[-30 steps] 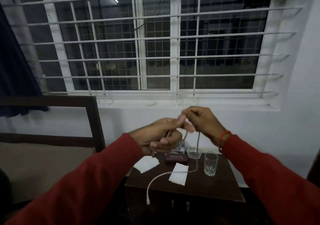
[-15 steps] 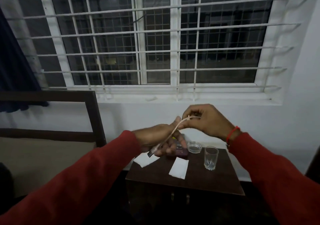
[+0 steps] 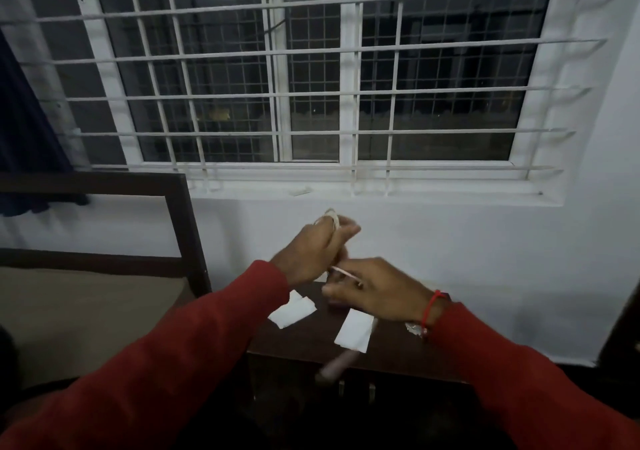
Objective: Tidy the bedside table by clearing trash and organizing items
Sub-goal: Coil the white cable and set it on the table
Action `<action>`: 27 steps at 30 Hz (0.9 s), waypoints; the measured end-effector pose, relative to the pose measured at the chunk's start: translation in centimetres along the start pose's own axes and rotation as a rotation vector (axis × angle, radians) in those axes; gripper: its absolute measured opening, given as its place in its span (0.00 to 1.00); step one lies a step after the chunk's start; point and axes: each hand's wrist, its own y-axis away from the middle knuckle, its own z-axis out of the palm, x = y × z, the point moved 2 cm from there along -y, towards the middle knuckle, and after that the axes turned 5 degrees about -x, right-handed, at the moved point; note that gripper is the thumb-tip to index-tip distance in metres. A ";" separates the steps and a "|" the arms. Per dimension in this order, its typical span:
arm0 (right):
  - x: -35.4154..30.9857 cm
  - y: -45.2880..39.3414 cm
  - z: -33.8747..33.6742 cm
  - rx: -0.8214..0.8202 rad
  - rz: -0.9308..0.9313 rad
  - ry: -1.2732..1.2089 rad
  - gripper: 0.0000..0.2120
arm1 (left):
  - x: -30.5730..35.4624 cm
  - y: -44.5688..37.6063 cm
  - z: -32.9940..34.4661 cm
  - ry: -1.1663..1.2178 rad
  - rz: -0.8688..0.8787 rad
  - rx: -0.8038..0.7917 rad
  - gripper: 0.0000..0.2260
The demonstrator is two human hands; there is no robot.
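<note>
Left hand (image 3: 313,252) of mine is clenched around a pale cable (image 3: 331,216), loops of it wound over my fingers above the dark table (image 3: 304,345). My right hand (image 3: 377,292) pinches a straight stretch of that cable just beside the left. One blurred end with a plug hangs near the table's front edge. Two white papers (image 3: 292,311) lie flat on the table under my hands. No writing is readable anywhere.

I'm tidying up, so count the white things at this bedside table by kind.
Paper pieces: 2
Cable: 1
Total: 3
</note>
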 end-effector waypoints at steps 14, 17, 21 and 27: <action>2.6 0.0 -1.0 0.392 -0.018 -0.709 0.09 | 0.4 2.2 3.1 1.451 -0.290 -0.733 0.24; 2.9 -0.2 1.8 0.432 0.157 -0.819 0.10 | 0.6 1.7 2.9 1.591 -0.199 -0.517 0.20; 1.9 0.5 5.0 0.201 0.195 -0.621 0.09 | -0.7 0.8 2.6 1.366 -0.236 0.066 0.22; 0.2 1.8 4.3 0.285 0.155 -0.385 0.07 | -3.2 1.4 3.4 0.622 -0.154 0.329 0.21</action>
